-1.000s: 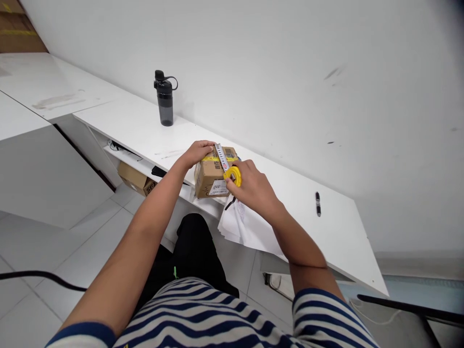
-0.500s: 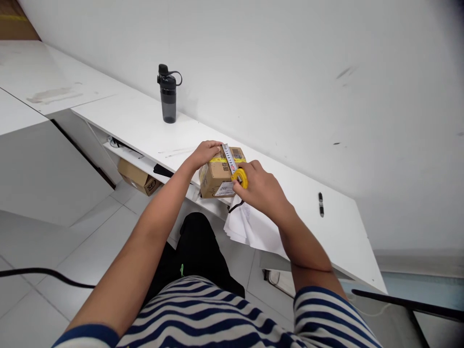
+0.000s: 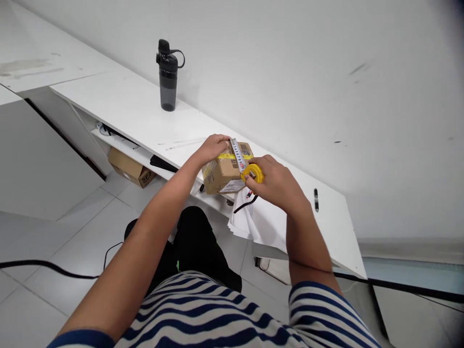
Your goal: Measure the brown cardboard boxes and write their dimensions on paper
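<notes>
A small cardboard box (image 3: 224,172) with yellow tape and a white label sits at the table's front edge. My left hand (image 3: 214,148) grips its far left edge, thumb on top beside the end of the metal tape blade (image 3: 238,155). That blade lies across the box top, numbers facing up. My right hand (image 3: 281,181) is closed around the yellow tape measure (image 3: 253,172) at the near right edge of the box. A black strap (image 3: 245,203) hangs below the case. Some left fingertips are hidden behind the box.
A dark water bottle (image 3: 168,82) stands upright near the wall. White papers (image 3: 263,220) hang over the table (image 3: 116,89) edge, below my right hand. A black pen (image 3: 316,200) lies at the right. Another cardboard box (image 3: 128,166) is under the table at the left.
My view has shifted slightly. The box and both hands sit a little farther right in the picture. The blade still lies across the box, with both hands holding on as before.
</notes>
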Demonstrator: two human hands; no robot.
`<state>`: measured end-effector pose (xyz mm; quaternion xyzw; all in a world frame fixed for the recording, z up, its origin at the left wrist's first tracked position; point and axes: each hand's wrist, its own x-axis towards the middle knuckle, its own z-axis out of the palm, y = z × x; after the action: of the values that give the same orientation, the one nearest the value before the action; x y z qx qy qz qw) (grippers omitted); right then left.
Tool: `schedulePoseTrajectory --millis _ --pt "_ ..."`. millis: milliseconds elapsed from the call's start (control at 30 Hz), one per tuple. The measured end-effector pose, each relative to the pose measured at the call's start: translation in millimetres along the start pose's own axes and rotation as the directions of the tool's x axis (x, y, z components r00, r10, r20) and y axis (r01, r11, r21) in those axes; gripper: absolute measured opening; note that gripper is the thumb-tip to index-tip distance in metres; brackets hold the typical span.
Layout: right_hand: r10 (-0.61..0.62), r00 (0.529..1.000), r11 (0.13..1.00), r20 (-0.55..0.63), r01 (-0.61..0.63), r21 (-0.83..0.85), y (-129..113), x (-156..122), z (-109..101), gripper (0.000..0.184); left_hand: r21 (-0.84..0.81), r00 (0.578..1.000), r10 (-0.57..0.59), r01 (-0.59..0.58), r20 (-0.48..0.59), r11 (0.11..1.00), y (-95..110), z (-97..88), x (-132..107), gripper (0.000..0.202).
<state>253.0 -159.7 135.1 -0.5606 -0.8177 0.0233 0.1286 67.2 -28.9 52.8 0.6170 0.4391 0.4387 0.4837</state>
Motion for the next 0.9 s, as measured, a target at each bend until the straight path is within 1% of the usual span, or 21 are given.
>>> schedulePoseTrajectory --millis 200,500,667,733,800,833,900 --pt "0.0 1.0 1.0 0.002 0.0 -0.001 0 0 0 0.035 0.003 1.0 -0.008 0.009 -0.006 1.0 3 0.2 -2 0.036" --pt "-0.005 1.0 1.0 -0.015 0.005 0.001 1 -1 2 0.036 -0.005 1.0 0.013 -0.013 -0.012 1.0 -9 0.2 6 0.034" --pt "-0.001 0.999 1.0 -0.035 0.001 -0.005 0 -6 6 0.039 -0.014 1.0 0.005 -0.005 -0.015 1.0 -6 0.6 7 0.035" --pt "-0.013 1.0 1.0 -0.025 0.013 0.003 3 -6 4 0.039 -0.016 1.0 0.004 -0.004 -0.012 1.0 -3 0.6 6 0.035" --pt "-0.055 0.998 0.998 0.004 0.055 0.024 11 -3 -2 0.039 -0.014 1.0 -0.007 0.007 -0.006 1.0 -2 0.5 6 0.036" --pt "-0.078 0.997 0.996 0.011 0.078 0.037 16 1 -6 0.039 -0.013 1.0 -0.011 0.011 -0.006 1.0 -2 0.2 6 0.037" --pt "-0.105 0.994 0.993 -0.01 0.105 0.06 27 14 -12 0.039 -0.005 1.0 -0.01 0.01 -0.01 1.0 -2 -0.7 7 0.04"
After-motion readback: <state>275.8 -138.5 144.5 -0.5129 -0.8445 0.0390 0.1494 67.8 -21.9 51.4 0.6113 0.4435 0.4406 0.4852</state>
